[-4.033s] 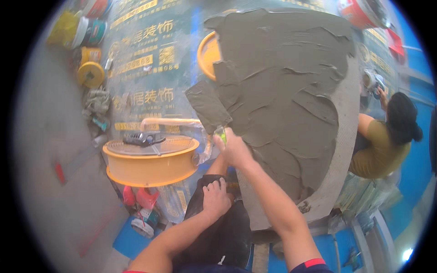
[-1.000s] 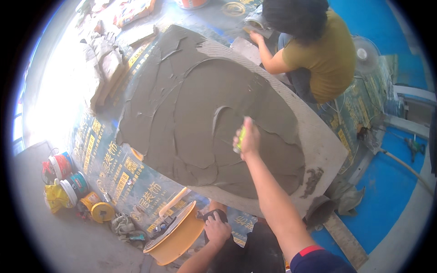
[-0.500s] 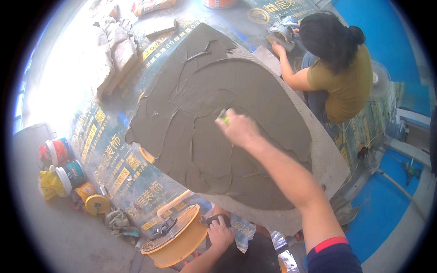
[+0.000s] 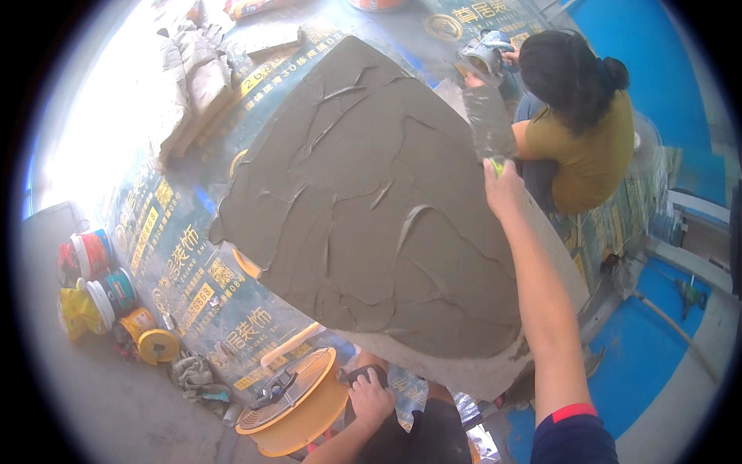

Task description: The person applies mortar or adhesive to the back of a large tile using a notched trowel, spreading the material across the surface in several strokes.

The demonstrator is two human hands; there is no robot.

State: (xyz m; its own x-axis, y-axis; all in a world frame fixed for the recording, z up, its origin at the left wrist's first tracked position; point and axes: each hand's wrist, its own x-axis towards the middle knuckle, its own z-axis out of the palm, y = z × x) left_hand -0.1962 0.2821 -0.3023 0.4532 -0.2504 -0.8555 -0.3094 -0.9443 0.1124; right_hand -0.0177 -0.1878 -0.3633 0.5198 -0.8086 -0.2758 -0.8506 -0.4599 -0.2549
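A notched-off slab (image 4: pixel 556 255) of pale board lies before me under a broad, ridged layer of wet grey mortar (image 4: pixel 363 201). My right hand (image 4: pixel 504 189) is closed around the yellow-green handle of a trowel (image 4: pixel 493 124). Its flat, mortar-smeared blade points away from me, past the slab's right edge and close to the co-worker's arm. Down by my legs, my left hand (image 4: pixel 371 398) rests with its fingers laid over a dark band or pad (image 4: pixel 365 375) near my knee. It appears to hold nothing.
A co-worker (image 4: pixel 580 116) crouches at the right, hands on a metal bucket (image 4: pixel 483 54). A yellow drum fan (image 4: pixel 294 410) stands near my left hand. Buckets (image 4: pixel 112 298) and a yellow spool (image 4: pixel 158 346) sit at the left; stacked sacks (image 4: pixel 193 93) lie at the far left.
My right hand has carried the trowel from the middle of the mortar to the right, beyond the slab's edge. Fresh ridges show in the mortar. My left hand has hardly moved.
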